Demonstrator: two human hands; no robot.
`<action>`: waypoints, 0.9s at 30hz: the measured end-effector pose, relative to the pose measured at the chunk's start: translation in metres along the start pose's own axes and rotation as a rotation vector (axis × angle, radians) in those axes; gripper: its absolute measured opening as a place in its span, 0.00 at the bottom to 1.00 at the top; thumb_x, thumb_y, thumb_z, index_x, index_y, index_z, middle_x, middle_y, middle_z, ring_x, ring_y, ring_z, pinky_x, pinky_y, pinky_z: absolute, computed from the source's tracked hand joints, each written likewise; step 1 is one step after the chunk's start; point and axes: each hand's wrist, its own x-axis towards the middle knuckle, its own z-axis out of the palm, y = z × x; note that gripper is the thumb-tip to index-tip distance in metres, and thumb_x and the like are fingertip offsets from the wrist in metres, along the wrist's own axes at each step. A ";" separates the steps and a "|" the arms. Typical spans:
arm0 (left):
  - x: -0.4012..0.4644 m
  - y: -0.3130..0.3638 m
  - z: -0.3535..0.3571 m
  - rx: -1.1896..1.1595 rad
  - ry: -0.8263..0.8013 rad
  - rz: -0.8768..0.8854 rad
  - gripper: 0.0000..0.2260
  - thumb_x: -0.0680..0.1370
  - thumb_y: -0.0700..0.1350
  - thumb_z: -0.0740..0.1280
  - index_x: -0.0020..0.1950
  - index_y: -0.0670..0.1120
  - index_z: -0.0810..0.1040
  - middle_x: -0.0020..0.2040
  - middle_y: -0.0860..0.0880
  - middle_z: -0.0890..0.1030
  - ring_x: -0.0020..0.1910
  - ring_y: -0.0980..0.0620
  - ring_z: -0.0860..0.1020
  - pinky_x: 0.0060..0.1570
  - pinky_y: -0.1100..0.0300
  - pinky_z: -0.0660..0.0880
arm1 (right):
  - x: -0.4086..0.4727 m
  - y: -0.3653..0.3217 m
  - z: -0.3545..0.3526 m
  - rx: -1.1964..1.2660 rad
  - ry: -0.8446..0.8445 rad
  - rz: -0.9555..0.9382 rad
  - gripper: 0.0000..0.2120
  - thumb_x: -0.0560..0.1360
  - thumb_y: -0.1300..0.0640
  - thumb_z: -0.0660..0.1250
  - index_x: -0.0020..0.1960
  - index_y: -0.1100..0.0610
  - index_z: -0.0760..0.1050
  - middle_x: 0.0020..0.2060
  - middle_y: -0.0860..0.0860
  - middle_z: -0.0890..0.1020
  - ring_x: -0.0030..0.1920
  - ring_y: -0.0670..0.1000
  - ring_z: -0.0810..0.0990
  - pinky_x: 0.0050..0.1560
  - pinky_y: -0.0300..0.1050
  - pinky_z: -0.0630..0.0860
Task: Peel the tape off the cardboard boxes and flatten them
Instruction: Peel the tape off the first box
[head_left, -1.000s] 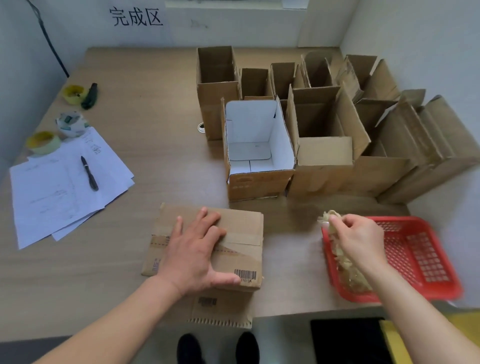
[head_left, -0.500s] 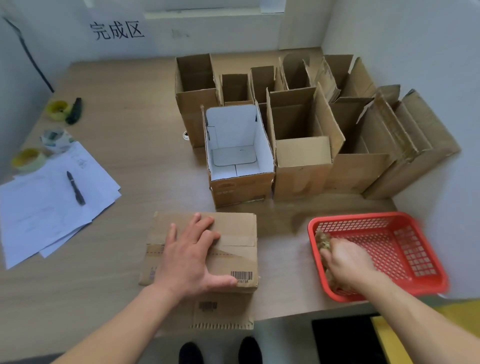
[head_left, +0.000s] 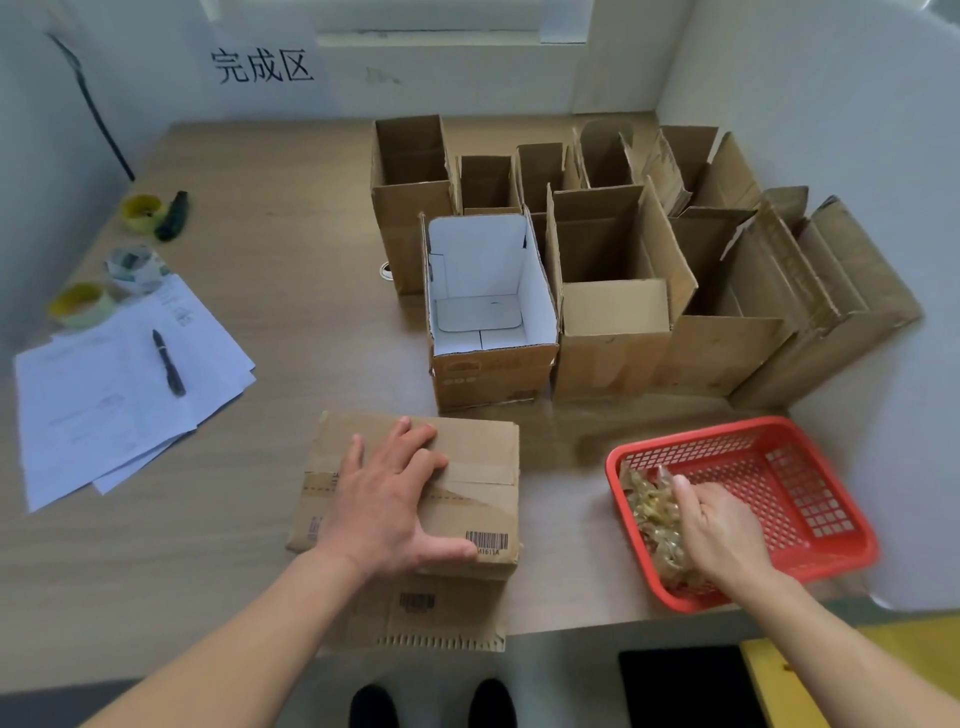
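A flattened cardboard box with barcode labels lies at the table's front edge, one flap hanging past it. My left hand presses flat on it, fingers spread. To the right stands a red plastic basket. A clump of peeled yellowish tape fills its left side. My right hand is inside the basket on the tape, fingers extended downward. Behind, several open cardboard boxes stand upright, the nearest one white inside.
White papers with a black pen lie at the left. Beyond them are tape rolls and a dark green cutter. More flattened cardboard leans against the right wall. A labelled wall sign hangs at the back.
My right hand carried the tape clump from above the basket's left rim down into the basket. The left hand stayed pressed on the flattened box.
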 end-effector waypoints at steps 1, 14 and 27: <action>0.000 0.001 0.000 -0.008 0.005 0.003 0.46 0.58 0.85 0.55 0.66 0.57 0.70 0.78 0.56 0.60 0.80 0.51 0.50 0.76 0.36 0.46 | 0.000 0.000 -0.001 0.002 0.027 -0.011 0.23 0.79 0.40 0.52 0.38 0.51 0.78 0.43 0.53 0.81 0.44 0.53 0.77 0.46 0.51 0.72; -0.001 -0.001 0.001 -0.032 0.023 0.008 0.46 0.57 0.84 0.56 0.66 0.56 0.71 0.78 0.56 0.60 0.80 0.51 0.50 0.75 0.37 0.45 | -0.003 -0.028 -0.010 0.165 0.184 -0.165 0.13 0.80 0.60 0.65 0.64 0.55 0.78 0.44 0.52 0.85 0.45 0.55 0.84 0.52 0.54 0.80; -0.001 -0.002 0.001 -0.034 0.025 0.016 0.46 0.58 0.85 0.55 0.66 0.57 0.70 0.78 0.56 0.60 0.80 0.50 0.51 0.75 0.36 0.46 | -0.014 -0.020 -0.001 -0.097 0.140 -0.071 0.09 0.77 0.50 0.69 0.57 0.47 0.78 0.43 0.45 0.82 0.42 0.53 0.81 0.42 0.49 0.75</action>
